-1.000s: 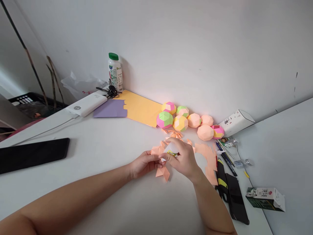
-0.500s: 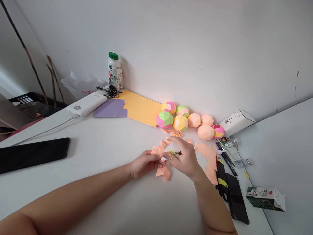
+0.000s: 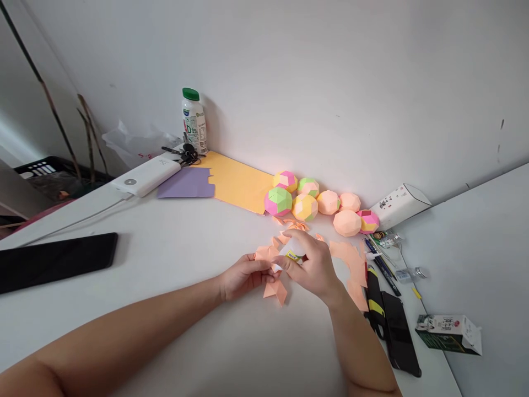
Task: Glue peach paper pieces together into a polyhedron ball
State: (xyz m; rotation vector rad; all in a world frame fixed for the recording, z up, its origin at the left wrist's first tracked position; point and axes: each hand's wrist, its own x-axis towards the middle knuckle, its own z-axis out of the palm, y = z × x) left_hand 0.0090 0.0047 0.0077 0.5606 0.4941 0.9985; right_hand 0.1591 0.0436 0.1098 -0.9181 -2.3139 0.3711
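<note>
My left hand (image 3: 250, 274) pinches a folded peach paper cutout (image 3: 276, 292), whose angular flaps stick out above and below the fingers. In my right hand (image 3: 312, 264) is a small white glue bottle (image 3: 294, 251) with a yellow label, tilted with its tip down at the paper by my left fingertips. The tip itself is hidden. Peach paper scraps (image 3: 296, 225) lie just beyond the hands, and a larger curved peach offcut (image 3: 349, 264) is to the right. Behind them several faceted paper balls (image 3: 305, 207) in peach, yellow, green and pink sit along the wall.
Orange card (image 3: 242, 179) and purple card (image 3: 185, 183) lie at the back left, near keys (image 3: 189, 153), a power bank (image 3: 146, 175) and a green-capped bottle (image 3: 194, 121). A phone (image 3: 58, 262) is at left. Scissors (image 3: 375, 300), pens (image 3: 382, 262) and another phone (image 3: 400, 333) line the right.
Almost nothing differs. Both hands hold the same pose with the paper and the glue bottle, and the view has shifted very slightly.
</note>
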